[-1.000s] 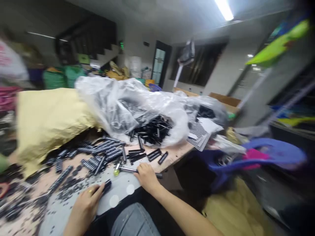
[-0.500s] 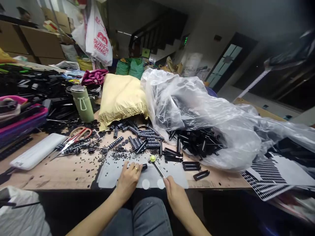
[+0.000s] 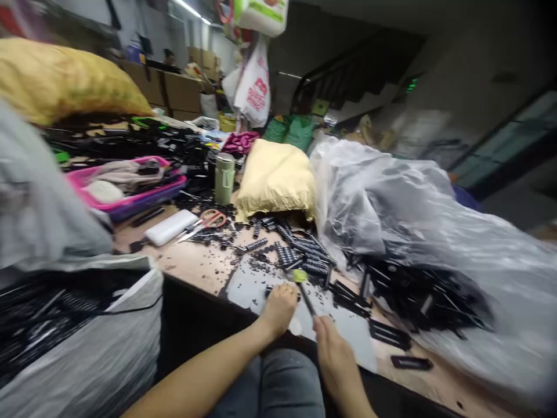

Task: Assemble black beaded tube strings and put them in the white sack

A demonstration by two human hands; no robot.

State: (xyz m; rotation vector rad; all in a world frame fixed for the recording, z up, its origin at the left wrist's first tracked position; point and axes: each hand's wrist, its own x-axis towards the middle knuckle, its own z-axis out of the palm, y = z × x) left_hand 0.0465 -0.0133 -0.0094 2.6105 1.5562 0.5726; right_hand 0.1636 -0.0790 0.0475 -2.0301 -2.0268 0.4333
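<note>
My left hand [image 3: 279, 309] is closed around a small black cylindrical part [image 3: 268, 291], just above a pale mat [image 3: 243, 287]. Most of the part is hidden by my fingers. In my right hand [image 3: 333, 347] is the thin handle of a small hammer [image 3: 300, 276] with a yellow-green head. That head is beside the left hand's fingers, over the mat. Tiny black pieces are scattered across the mat. Behind it lie several black-and-white patterned rollers [image 3: 311, 251], and plain black parts [image 3: 389, 334] lie to the right.
Scissors [image 3: 212, 218], a white power bank-like block [image 3: 171, 227] and a green flask [image 3: 224, 180] stand left on the table. A pink basket [image 3: 122, 200] is farther left. A cream bag [image 3: 278, 177] and clear plastic bag [image 3: 400, 203] bound the back; a sack [image 3: 130, 342] is lower left.
The view has swung left, so the table's things appear farther right and the open sack shows. Both hands keep hold of the black part and the hammer.
</note>
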